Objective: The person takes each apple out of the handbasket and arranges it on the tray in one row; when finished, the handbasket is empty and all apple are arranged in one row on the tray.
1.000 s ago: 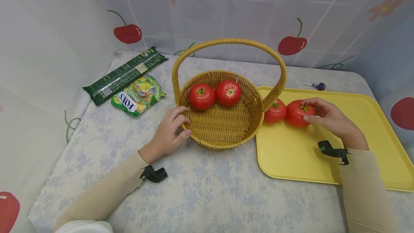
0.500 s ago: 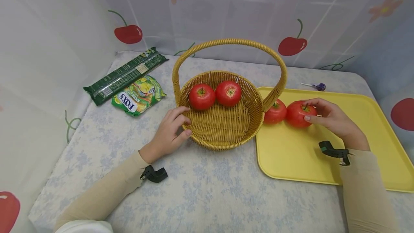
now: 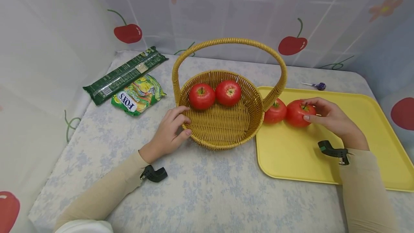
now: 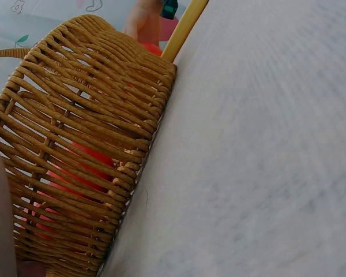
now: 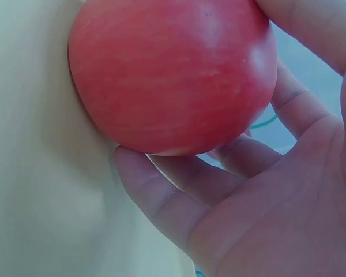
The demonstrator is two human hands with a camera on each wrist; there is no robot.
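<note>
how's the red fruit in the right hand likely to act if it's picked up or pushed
The red fruit would probably roll if pushed, being rounded on a flat tray, though the neighbouring fruit may block one side. Its smooth, shiny skin could be slightly slippery. It seems firm, as no dent shows where the right hand grips it.

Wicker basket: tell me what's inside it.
Toward the back of the wicker basket sit one red fruit and, to its right, another red fruit. Nearer the camera, its woven floor shows. What lies directly beneath the fruits is covered by them.
</note>
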